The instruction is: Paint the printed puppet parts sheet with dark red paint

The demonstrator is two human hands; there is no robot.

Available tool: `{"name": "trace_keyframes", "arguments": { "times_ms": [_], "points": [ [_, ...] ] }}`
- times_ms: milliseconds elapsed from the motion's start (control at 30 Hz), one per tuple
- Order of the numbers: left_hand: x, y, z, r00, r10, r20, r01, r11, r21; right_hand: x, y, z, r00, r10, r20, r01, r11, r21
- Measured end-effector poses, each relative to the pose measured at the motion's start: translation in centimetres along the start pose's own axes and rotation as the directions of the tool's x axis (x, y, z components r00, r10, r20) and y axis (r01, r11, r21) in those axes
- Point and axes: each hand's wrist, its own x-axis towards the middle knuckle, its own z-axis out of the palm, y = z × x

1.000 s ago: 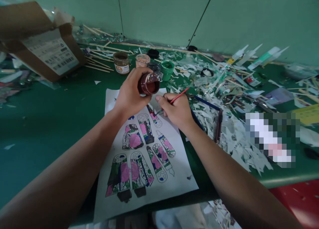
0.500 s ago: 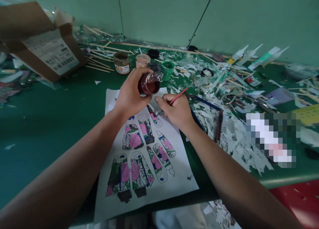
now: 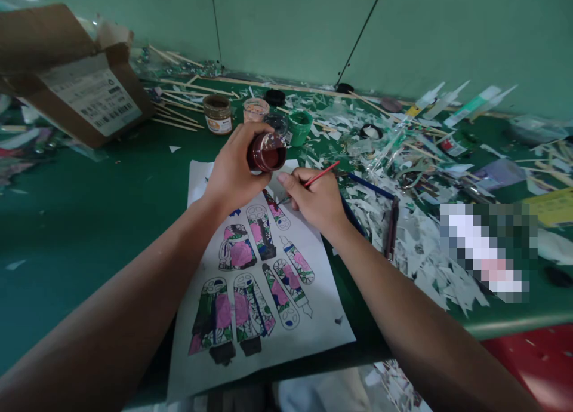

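Note:
My left hand [image 3: 235,167] is wrapped round a jar of dark red paint [image 3: 267,151], tilted with its mouth toward me, above the top of a white paper sheet [image 3: 308,331]. Printed shapes on the sheet are partly coloured in pink, green, blue and black. My right hand [image 3: 316,197] pinches a thin red-handled paintbrush [image 3: 323,174]. The brush tip meets, or nearly meets, a partly red strip-shaped figure [image 3: 276,208] near the sheet's top. Behind the left hand stand a green paint jar [image 3: 299,127], a brown paint jar [image 3: 217,114] and a peach paint jar [image 3: 256,109].
An opened cardboard box [image 3: 96,95] stands at the left back, with thin wooden sticks [image 3: 179,110] beside it. Paper scraps [image 3: 425,251] heap up on the right, among white-nozzled tubes [image 3: 423,100] and a blue-handled tool [image 3: 371,186]. A green wall closes off the back.
Both hands keep their grips and places. The brush handle has tipped slightly lower to the right, and its tip has shifted a little up and left on the strip-shaped figure.

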Motion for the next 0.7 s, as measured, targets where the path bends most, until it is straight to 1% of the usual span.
{"name": "trace_keyframes", "arguments": {
  "times_ms": [100, 200, 300, 433, 567, 633, 700],
  "points": [
    [0.00, 0.00, -0.01, 1.000, 0.001, -0.001, -0.001, 1.000, -0.010, 0.02, 0.05, 0.02, 1.000, -0.006, 0.000, 0.006, 1.000, -0.022],
    [0.01, 0.01, -0.02, 1.000, -0.003, 0.000, 0.003, 1.000, -0.023, 0.08, -0.04, 0.06, 1.000, -0.010, 0.006, 0.010, 1.000, -0.003],
    [0.03, 0.06, -0.05, 1.000, -0.004, 0.003, 0.004, 1.000, -0.029, 0.09, -0.09, 0.12, 1.000, 0.014, -0.009, -0.014, 1.000, 0.010],
    [0.05, 0.13, -0.05, 1.000, -0.002, -0.002, 0.002, 1.000, -0.023, -0.01, 0.06, 0.15, 0.997, 0.057, -0.043, -0.052, 0.993, 0.107],
    [0.08, 0.10, -0.04, 1.000, -0.001, -0.008, 0.001, 1.000, -0.007, -0.14, 0.16, 0.15, 0.994, 0.099, -0.043, -0.090, 0.980, 0.175],
    [0.10, 0.05, -0.03, 1.000, -0.002, -0.009, 0.002, 1.000, -0.009, -0.16, 0.04, 0.07, 0.994, 0.083, -0.076, -0.068, 0.981, 0.183],
    [0.11, 0.01, -0.01, 1.000, 0.006, -0.009, -0.006, 1.000, -0.010, -0.18, -0.20, -0.11, 0.986, 0.045, -0.161, -0.012, 0.979, 0.204]
  ]
}}
